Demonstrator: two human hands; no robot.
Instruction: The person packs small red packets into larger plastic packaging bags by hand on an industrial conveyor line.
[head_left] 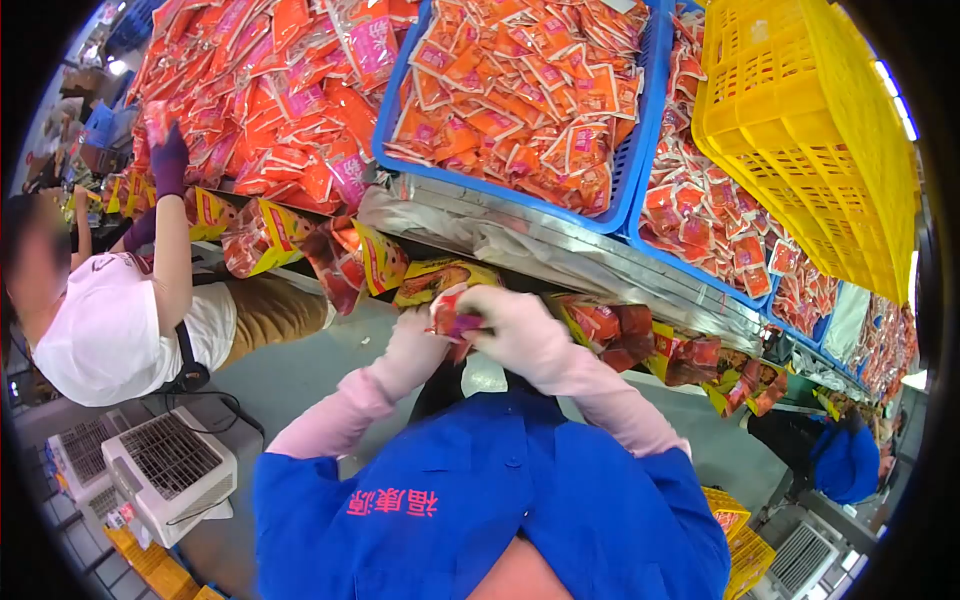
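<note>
A small red, white and purple packet (445, 313) is between my two gloved hands, close in front of my body. My left hand (414, 343) is closed at the packet's near left side. Fingers of my right hand (507, 318) pinch it from the right, around its purple part. Just beyond the hands hangs a yellow printed bag (440, 277) along the bench edge, partly covered by them. The packet's print is too blurred to read.
A blue crate (388, 125) heaped with orange sachets stands ahead. Red packets (290, 95) pile up at the left. A yellow crate (800, 120) is at the right. On the left, a co-worker (120, 325) in purple gloves raises a packet. Several yellow bags line the bench.
</note>
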